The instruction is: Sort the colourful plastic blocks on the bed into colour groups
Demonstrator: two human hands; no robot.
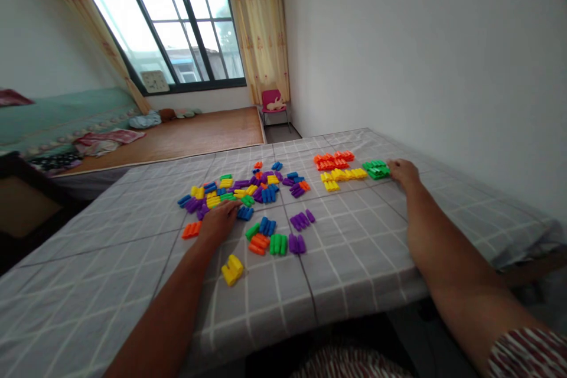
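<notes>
Many small ridged plastic pieces in several colours lie on a table covered with a grey checked cloth. At the near edge of a mixed pile, my left hand has its fingers curled down beside green pieces and a blue piece; whatever is under the fingertips is hidden. Over to the right, my right hand pinches at the end of a group of green pieces. That group adjoins a row of yellow pieces, with orange pieces behind.
Nearer me lie purple pieces, a green piece, an orange piece and a yellow piece. A white wall runs along the right. Beyond the table are a bed platform and a pink chair.
</notes>
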